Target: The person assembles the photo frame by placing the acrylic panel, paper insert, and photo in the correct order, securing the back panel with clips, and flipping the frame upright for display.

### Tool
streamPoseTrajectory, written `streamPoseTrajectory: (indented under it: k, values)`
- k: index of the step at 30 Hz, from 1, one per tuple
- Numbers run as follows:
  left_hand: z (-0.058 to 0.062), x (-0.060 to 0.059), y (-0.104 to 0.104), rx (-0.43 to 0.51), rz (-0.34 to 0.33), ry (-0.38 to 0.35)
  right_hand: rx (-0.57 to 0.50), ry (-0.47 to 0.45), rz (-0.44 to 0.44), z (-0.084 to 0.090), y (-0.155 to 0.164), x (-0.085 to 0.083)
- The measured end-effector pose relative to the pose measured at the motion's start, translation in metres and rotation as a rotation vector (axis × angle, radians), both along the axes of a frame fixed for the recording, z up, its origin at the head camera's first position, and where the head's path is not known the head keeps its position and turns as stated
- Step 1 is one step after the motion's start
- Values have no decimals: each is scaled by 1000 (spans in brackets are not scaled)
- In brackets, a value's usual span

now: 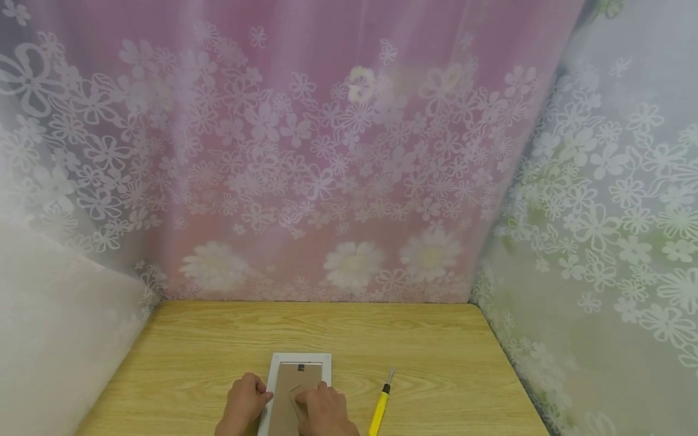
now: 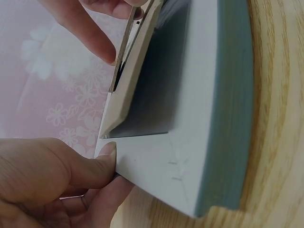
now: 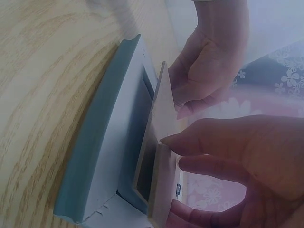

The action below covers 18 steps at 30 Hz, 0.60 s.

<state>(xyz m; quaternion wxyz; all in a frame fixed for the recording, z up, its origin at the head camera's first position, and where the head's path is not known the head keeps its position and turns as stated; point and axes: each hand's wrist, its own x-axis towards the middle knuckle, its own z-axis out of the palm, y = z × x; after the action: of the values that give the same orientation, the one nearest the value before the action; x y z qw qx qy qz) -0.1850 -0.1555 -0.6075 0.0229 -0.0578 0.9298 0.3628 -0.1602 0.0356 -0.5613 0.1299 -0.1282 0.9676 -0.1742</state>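
In my head feed, the white rectangular picture frame [image 1: 302, 357] lay back side up at bottom centre on the yellowish wood-grain table [image 1: 191, 345], its tan backing board [image 1: 286, 387] between the left hand [image 1: 244, 401] and right hand [image 1: 326, 412]. I saw a yellow-handled tool [image 1: 379, 410] with a slim metal tip at lower right, beneath a flower-patterned curtain [image 1: 316, 145].

In the left wrist view, the left hand pinched the smooth frame corner at lower left; the board's thick edge tilted out of the dark recess.

In the right wrist view, right of centre, the right hand pinched a flat stand flap [image 3: 164, 183] on the board.
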Motion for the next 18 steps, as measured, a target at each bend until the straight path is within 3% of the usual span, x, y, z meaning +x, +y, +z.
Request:
streamPoseTrajectory:
  k: [8,18]
  values:
    - [3,1,1,2,9,-15,0,-21,-18,0,-1,-1]
    - [3,3,1,4,8,22,8,3,-21,-2,-2,-1]
